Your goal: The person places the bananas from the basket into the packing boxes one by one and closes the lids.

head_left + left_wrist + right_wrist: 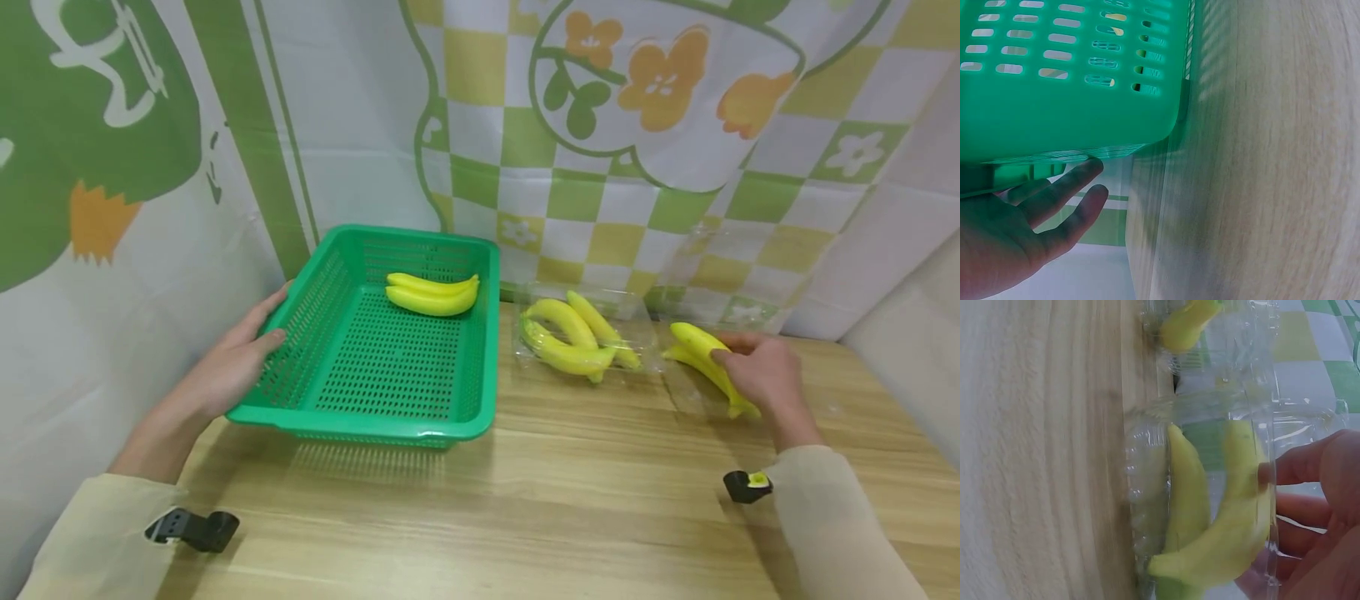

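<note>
Near the bottom edge, two sleeves come in over the wooden tabletop [585, 492]. Lower left of centre: left hand [232, 362] rests on the left rim of the green basket [378, 421], thumb over the rim; in the left wrist view its fingers [1063, 190] lie straight under the rim, steadying rather than clamping. Right of centre: right hand [757, 371] has its fingers curled over a banana pair [701, 350] lying in a clear plastic tray [1210, 425]; right wrist view shows fingertips pressing the fruit through or against the plastic. Progress, my read: one banana bunch in basket [431, 294] sits at the far end, so one transfer looks done. Left: the middle bunch [573, 337] in its own clear tray, between basket and right hand, plus the pair being gripped, not yet lifted. Far back: the green checked cloth backdrop [675, 167].
</note>
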`<move>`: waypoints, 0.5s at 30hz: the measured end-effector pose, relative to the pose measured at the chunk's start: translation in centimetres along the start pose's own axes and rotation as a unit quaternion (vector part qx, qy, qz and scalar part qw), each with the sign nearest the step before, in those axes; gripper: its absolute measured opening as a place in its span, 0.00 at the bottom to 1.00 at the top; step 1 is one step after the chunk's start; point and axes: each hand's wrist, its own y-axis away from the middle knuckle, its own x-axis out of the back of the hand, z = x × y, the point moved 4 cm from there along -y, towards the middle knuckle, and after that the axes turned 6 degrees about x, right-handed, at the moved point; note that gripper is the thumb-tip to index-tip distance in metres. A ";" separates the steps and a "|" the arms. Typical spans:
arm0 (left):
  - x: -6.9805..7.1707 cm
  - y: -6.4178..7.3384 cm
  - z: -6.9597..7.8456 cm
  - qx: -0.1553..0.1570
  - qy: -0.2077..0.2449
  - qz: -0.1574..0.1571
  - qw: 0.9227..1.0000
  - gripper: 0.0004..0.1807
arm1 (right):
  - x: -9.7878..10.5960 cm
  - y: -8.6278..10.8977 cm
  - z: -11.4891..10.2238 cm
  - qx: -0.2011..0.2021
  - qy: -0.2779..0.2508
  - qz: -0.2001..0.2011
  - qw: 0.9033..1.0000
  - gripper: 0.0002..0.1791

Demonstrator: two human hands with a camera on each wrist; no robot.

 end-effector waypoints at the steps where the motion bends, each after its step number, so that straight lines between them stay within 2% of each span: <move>1: 0.0 0.0 0.0 0.000 0.000 0.000 1.000 0.33 | 0.1 0.0 0.0 0.005 0.012 -0.003 1.000 0.29; 7: 0.0 0.0 0.1 0.001 0.005 -0.002 1.000 0.33 | 0.1 0.0 0.2 0.009 0.029 -0.019 0.999 0.29; 15: 0.0 -0.1 -0.1 -0.003 0.011 -0.002 1.000 0.32 | 0.0 -0.1 0.6 -0.009 0.006 -0.010 1.000 0.33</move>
